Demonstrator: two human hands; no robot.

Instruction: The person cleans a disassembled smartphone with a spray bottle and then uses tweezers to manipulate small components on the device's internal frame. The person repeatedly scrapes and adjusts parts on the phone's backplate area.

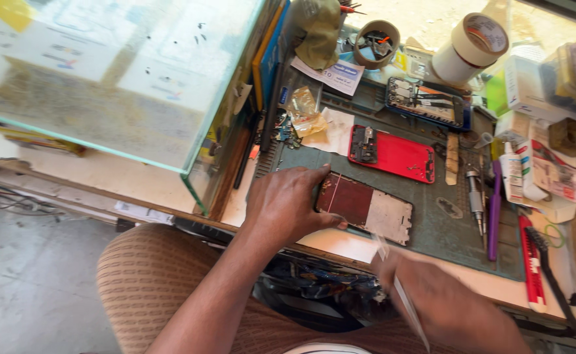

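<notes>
Now the left hand [285, 206] lies on the green work mat [432, 226] on the counter [170, 180], its fingers [321, 176] spread and lightly curled around the near end of a phone frame [366, 206], thumb pressed to its lower edge. That frame lies flat, dark red at one end, bare whitish metal at the other. The right hand [445, 305], blurred low in view, has its fingers closed on a thin, pale, strip-like tool [409, 308]. Beyond lies a red phone back [396, 154].

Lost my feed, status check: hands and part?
Left hand pinning phone frame on mat. Right hand blurred, holding thin tool. Red back cover beyond.
</notes>
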